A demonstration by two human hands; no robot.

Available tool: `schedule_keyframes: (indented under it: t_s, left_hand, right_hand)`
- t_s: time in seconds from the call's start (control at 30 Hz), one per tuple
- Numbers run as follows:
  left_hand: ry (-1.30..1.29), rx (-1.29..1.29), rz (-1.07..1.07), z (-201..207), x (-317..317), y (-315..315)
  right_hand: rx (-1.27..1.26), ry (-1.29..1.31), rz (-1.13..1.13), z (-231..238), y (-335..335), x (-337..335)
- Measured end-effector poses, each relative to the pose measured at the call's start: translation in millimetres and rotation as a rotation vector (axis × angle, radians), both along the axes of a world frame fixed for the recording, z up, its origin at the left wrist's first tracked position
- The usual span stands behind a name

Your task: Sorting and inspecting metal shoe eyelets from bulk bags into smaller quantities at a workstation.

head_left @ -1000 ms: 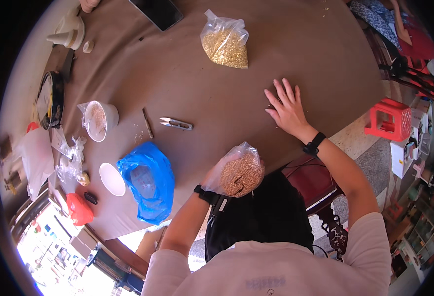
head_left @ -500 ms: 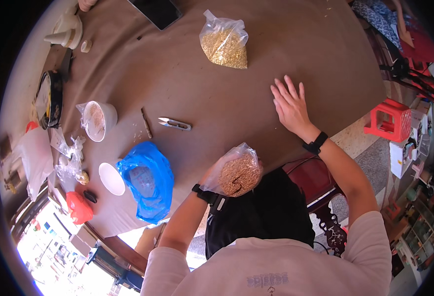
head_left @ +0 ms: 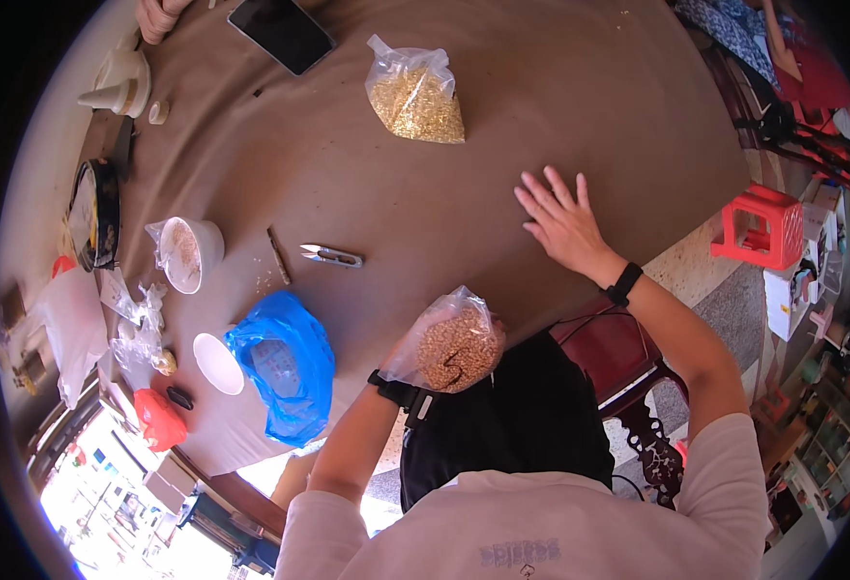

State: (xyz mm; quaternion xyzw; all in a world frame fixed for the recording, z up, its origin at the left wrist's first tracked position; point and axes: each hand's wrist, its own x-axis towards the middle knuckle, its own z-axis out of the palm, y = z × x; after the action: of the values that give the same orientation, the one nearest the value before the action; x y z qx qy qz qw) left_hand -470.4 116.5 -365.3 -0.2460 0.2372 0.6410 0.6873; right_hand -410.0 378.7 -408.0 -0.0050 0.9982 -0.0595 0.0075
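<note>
My left hand (head_left: 408, 346) holds a clear plastic bag (head_left: 456, 350) of small tan beads or grains at the table's near edge, above my lap. The bag hides most of its fingers. A dark curved mark shows on the bag's front. My right hand (head_left: 565, 224) lies palm down on the brown table cover, fingers spread, with nothing in it. Beyond it sits a clear bag of shiny gold bits (head_left: 417, 101). Thread snips (head_left: 332, 255) and a thin brown stick (head_left: 278, 256) lie left of centre, near an opened blue plastic bag (head_left: 285, 367).
On the left are a white cup (head_left: 193, 255) with pinkish contents, a white bowl (head_left: 218, 364), a red bag (head_left: 159, 420) and crumpled clear plastic (head_left: 140, 333). A dark phone (head_left: 283, 34) lies far off, near another person's hand (head_left: 159, 17). A red stool (head_left: 762, 227) stands right.
The whole view has shifted slightly, showing more of the phone and the other person's hand. My left hand keeps the bag of beads; my right hand stays flat on the table.
</note>
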Motion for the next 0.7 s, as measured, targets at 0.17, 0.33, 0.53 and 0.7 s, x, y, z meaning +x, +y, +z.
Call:
schedule_keyframes:
  t_s: [0.17, 0.33, 0.53, 0.7]
  left_hand:
    - [0.056, -0.064, 0.048, 7, -1, -1]
    - [0.107, 0.015, 0.057, 13, -7, 6]
    - [0.103, 0.041, 0.035, 1, -7, 2]
    - [0.215, 0.020, 0.044, -8, -12, -6]
  right_hand:
    - [-0.220, 0.088, -0.086, 2, 10, 14]
    - [-0.286, 0.141, -0.362, -10, -15, 42]
    - [-0.372, 0.205, -0.408, 7, -41, 19]
    - [-1.364, 0.213, -0.321, 19, -116, 52]
